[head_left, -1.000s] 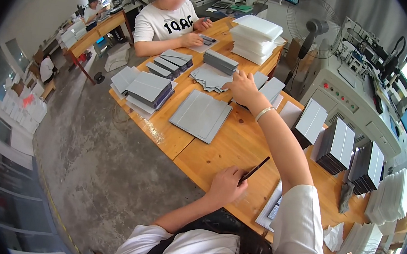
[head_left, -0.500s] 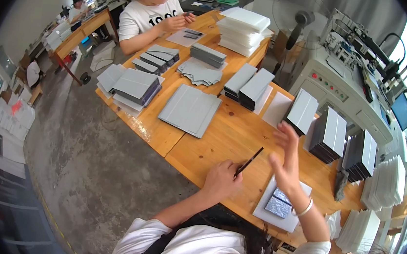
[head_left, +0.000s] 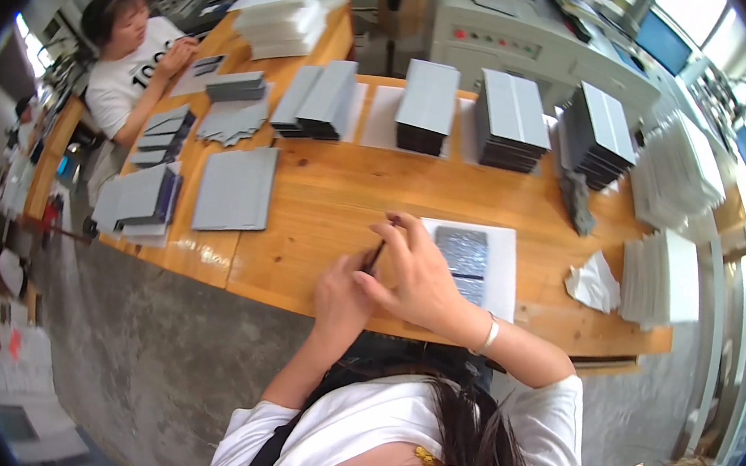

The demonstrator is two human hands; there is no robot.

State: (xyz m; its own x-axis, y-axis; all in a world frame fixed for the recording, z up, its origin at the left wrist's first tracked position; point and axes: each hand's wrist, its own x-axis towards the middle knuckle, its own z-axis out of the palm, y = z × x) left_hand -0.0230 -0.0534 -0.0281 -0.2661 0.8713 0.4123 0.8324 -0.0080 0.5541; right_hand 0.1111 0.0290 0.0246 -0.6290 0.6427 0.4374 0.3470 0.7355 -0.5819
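The left hand (head_left: 345, 291) gripped a dark slab (head_left: 376, 258), tilted, above the table's (head_left: 332, 189) near side; the right hand's (head_left: 420, 278) fingers curved about it, whether pinching could not be told. Beside them, shiny blocks (head_left: 463, 252) lay on a white sheet (head_left: 502, 272). Beyond stood gray stacks (head_left: 427, 99).

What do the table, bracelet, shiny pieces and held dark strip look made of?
Table: wood, likely varnished; grain and gloss show.
Bracelet: probably silvery metal, from its pale sheen.
Shiny pieces: perhaps plastic film or foil, given crinkled highlights.
Dark strip: partly hidden, material unclear.
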